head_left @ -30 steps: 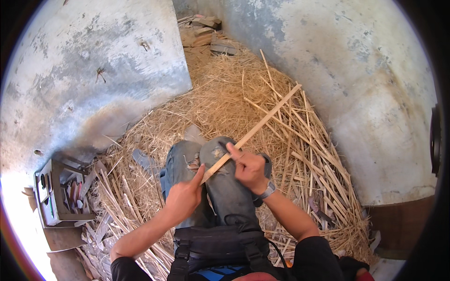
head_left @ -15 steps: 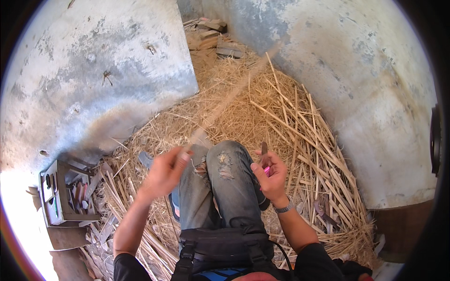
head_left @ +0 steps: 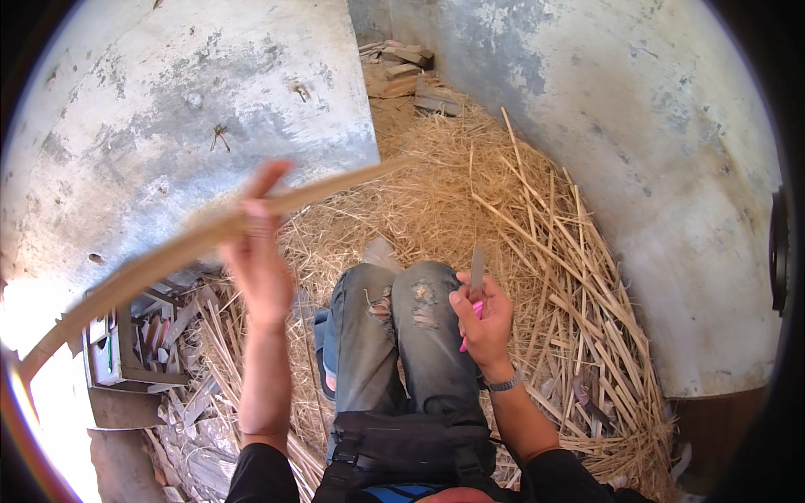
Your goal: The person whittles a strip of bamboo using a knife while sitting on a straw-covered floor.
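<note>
At the far left, a pale wooden strip [head_left: 159, 267] slants up from the picture's lower left edge toward the middle, blurred along its length. Behind and below its near end stands a small wooden frame [head_left: 102, 362] with scraps inside, and a stained, peeling wall [head_left: 210, 92] rises above. The left hand [head_left: 262, 260] is raised and clamped on the strip partway along, with one digit sticking up beyond the strip; blur hides the exact hold of the other fingers. The strip's far end appears over the straw [head_left: 419, 193], which covers the ground in a loose heap.

In the middle are the person's worn jeans [head_left: 365, 335], torn at both knees, with a black waist pouch [head_left: 411, 444] across the lap. Farther off, beyond the straw, lie some rough blocks [head_left: 407, 57] in a corner.

Right of the knees, the right hand [head_left: 486, 323] is closed on a knife [head_left: 477, 272] with a pink handle, its blade pointing up and away from the body, well apart from the strip. A metal-banded watch [head_left: 506, 383] sits on that wrist. Farther right, many thin sticks [head_left: 587, 318] lie piled over the straw beside another mottled wall [head_left: 671, 168].
</note>
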The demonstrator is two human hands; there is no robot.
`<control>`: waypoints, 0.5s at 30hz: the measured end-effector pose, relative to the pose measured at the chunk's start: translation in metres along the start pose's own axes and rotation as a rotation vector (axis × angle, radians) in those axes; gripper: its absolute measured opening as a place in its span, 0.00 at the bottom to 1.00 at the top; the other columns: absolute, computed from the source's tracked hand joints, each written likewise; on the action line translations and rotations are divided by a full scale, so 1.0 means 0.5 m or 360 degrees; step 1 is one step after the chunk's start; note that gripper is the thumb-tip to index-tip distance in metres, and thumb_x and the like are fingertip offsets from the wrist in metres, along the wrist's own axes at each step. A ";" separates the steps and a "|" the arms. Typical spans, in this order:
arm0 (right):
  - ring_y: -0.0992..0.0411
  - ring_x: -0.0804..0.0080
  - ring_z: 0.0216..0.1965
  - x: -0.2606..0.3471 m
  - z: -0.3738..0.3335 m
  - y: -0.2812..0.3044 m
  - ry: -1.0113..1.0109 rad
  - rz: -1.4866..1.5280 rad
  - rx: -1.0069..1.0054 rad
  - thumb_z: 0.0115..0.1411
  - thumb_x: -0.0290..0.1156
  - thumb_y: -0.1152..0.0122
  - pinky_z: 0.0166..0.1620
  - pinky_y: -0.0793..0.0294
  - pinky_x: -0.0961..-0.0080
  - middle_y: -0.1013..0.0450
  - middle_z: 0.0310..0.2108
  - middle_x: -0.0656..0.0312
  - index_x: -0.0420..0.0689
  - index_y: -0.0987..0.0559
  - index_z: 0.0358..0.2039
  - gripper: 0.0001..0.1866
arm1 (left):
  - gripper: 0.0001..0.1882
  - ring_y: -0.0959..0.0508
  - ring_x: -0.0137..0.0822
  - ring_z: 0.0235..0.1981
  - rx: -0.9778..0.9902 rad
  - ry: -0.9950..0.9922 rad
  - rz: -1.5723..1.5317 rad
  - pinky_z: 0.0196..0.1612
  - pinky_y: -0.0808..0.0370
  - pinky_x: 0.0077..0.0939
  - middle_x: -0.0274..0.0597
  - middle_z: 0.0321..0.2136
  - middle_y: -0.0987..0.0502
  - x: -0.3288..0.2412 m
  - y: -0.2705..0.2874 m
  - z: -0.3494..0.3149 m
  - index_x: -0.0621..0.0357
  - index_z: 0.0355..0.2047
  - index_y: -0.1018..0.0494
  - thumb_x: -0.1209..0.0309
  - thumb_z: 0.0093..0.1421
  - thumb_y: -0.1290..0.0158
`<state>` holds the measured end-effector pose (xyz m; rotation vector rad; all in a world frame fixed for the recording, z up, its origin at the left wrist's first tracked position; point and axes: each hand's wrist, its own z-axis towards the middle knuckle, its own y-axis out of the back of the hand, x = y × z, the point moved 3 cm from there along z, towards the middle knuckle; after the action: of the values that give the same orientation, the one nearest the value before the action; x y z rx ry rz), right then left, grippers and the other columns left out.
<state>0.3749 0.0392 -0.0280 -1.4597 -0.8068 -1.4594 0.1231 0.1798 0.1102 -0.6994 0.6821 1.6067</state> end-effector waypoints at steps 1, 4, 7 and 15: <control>0.38 0.90 0.16 0.008 0.007 -0.014 0.0074 0.0034 0.0019 0.67 0.27 0.35 0.20 0.38 0.87 0.27 0.28 0.67 0.36 0.25 0.52 0.16 | 0.27 0.24 0.45 0.61 0.0145 0.0265 -0.0198 0.62 0.23 0.45 0.56 0.56 0.22 0.007 -0.037 -0.042 0.65 0.66 0.33 0.57 0.78 0.60; 0.39 0.89 0.15 0.037 0.034 -0.045 -0.0233 0.0259 0.0107 0.68 0.29 0.35 0.19 0.37 0.87 0.24 0.31 0.64 0.38 0.27 0.56 0.19 | 0.26 0.28 0.46 0.66 0.0316 0.0808 -0.0725 0.65 0.25 0.40 0.57 0.60 0.25 0.035 -0.116 -0.164 0.64 0.70 0.38 0.62 0.78 0.57; 0.39 0.89 0.14 0.039 0.064 -0.043 -0.0370 0.0467 0.0046 0.69 0.31 0.34 0.17 0.39 0.86 0.22 0.33 0.61 0.39 0.28 0.54 0.18 | 0.26 0.28 0.45 0.66 0.0356 0.1116 -0.1069 0.66 0.26 0.37 0.57 0.63 0.28 0.039 -0.161 -0.215 0.64 0.71 0.41 0.62 0.79 0.60; 0.37 0.86 0.13 0.009 0.104 -0.010 -0.0017 0.0300 -0.0325 0.66 0.29 0.31 0.14 0.39 0.84 0.31 0.24 0.69 0.44 0.32 0.43 0.15 | 0.30 0.25 0.47 0.63 0.0596 0.1589 -0.1491 0.60 0.22 0.35 0.58 0.65 0.30 0.064 -0.169 -0.286 0.62 0.74 0.47 0.59 0.79 0.59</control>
<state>0.3921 0.0880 -0.0183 -1.6496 -0.5218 -1.4230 0.2129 0.1031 -0.0108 -1.2863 1.0898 0.1848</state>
